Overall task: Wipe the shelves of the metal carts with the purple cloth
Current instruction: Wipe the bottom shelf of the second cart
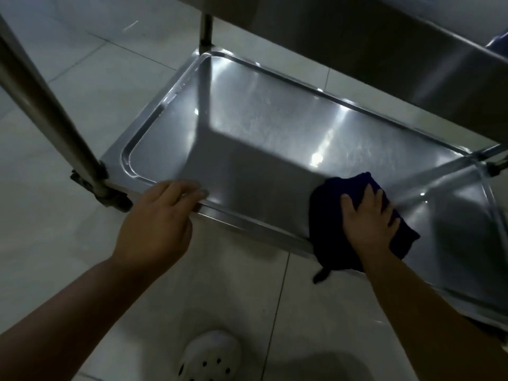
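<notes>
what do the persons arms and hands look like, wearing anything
Both forearms are bare to the frame edge: no sleeves, gloves, watch or rings visible on the left hand or right hand. Fingernails look short and unpainted.

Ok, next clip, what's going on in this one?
A person is crouched at a metal cart, wiping its bottom shelf. The right hand presses a dark purple cloth flat against the shelf near its front edge, part of the cloth hanging over the rim. The left hand rests on the front rim, fingers laid over it, apparently steadying the cart. The shelf holds nothing else. An upper shelf hangs overhead, and a white clog shows on the tiled floor.
</notes>
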`<state>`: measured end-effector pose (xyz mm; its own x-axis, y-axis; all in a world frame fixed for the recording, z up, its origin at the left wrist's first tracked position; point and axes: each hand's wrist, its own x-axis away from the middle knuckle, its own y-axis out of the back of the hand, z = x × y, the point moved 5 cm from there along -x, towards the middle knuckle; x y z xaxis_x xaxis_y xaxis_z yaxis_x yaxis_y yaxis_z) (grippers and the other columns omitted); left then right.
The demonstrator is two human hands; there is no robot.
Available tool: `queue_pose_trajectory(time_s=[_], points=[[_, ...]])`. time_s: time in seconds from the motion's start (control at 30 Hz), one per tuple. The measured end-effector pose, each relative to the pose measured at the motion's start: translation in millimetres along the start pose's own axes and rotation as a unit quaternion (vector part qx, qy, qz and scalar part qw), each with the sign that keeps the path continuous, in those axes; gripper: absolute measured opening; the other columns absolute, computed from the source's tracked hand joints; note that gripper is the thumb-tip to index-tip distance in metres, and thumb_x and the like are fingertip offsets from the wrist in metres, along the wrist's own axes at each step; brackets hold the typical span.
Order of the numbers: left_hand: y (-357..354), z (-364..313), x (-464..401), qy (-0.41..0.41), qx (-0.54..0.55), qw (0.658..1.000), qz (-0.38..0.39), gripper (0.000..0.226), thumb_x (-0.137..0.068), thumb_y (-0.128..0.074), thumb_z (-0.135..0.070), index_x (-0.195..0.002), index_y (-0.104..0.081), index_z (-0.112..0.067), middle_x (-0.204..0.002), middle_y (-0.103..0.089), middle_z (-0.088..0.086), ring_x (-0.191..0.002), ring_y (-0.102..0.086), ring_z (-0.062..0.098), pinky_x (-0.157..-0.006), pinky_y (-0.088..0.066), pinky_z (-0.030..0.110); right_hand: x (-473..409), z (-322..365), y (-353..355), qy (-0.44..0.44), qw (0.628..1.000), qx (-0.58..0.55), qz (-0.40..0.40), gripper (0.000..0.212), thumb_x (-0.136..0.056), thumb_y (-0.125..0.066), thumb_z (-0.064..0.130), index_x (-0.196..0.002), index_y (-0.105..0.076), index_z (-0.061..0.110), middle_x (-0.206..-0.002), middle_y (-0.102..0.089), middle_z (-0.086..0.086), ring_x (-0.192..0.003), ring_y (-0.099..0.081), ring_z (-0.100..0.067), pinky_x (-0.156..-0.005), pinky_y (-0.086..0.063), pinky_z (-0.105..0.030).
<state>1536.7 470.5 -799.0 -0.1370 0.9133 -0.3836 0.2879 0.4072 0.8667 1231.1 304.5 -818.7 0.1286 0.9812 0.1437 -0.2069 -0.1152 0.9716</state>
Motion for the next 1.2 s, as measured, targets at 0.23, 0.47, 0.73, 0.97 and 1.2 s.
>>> queue_pose_trajectory(time_s=[0.23,0.47,0.73,0.97,1.2], points=[[10.4,51.4,26.5,0.077,-0.061,0.994,0.042,0.041,-0.087,-0.042,-0.029,-0.116,-0.065,-0.012,-0.111,-0.061,0.007,-0.103,-0.052,0.023,-0.085,-0.042,0.033,24.9,191.4,-43.5,0.191,0.982,0.008,0.011,0.072,-0.094,-0.035,0.060,-0.153,-0.008,0.028,-0.162,0.002,-0.011,-0.144,0.008,-0.046,-0.112,0.008,-0.064],[26.3,69.4,35.1,0.103,-0.087,0.990,0.037,0.035,-0.078,-0.070,-0.015,-0.112,-0.067,-0.008,-0.110,-0.066,0.011,-0.104,-0.051,0.023,-0.083,-0.047,0.038,62.5,356.6,-83.2,0.387,0.918,0.055,0.060,0.063,-0.097,-0.022,0.060,-0.153,-0.006,0.036,-0.162,0.008,-0.010,-0.143,0.012,-0.047,-0.111,0.009,-0.066],[8.2,39.7,16.3,0.094,-0.070,0.993,0.033,0.034,-0.082,-0.071,-0.016,-0.114,-0.065,-0.008,-0.111,-0.065,0.011,-0.103,-0.057,0.026,-0.083,-0.047,0.038,41.7,338.4,-78.1,0.446,0.892,0.049,0.062,0.063,-0.098,-0.023,0.059,-0.154,-0.005,0.035,-0.163,0.001,-0.005,-0.148,0.004,-0.032,-0.118,0.004,-0.053],[-11.7,-3.7,0.6,0.006,-0.019,0.999,0.029,0.041,-0.087,-0.042,-0.029,-0.112,-0.068,-0.009,-0.110,-0.064,0.008,-0.100,-0.054,0.026,-0.081,-0.044,0.035,-23.4,207.7,-45.7,0.325,0.944,0.038,0.026,0.064,-0.097,-0.026,0.060,-0.154,-0.011,0.032,-0.163,-0.006,-0.004,-0.148,0.000,-0.028,-0.118,0.002,-0.050],[-32.1,-44.0,-3.5,-0.085,0.014,0.996,-0.007,0.026,-0.083,-0.059,-0.018,-0.102,-0.070,-0.004,-0.093,-0.064,0.012,-0.083,-0.053,0.029,-0.075,-0.038,0.034,-73.8,50.7,-0.8,0.176,0.982,0.059,-0.026,0.063,-0.097,-0.029,0.059,-0.153,-0.017,0.032,-0.161,-0.014,-0.005,-0.148,-0.009,-0.029,-0.117,-0.004,-0.050]])
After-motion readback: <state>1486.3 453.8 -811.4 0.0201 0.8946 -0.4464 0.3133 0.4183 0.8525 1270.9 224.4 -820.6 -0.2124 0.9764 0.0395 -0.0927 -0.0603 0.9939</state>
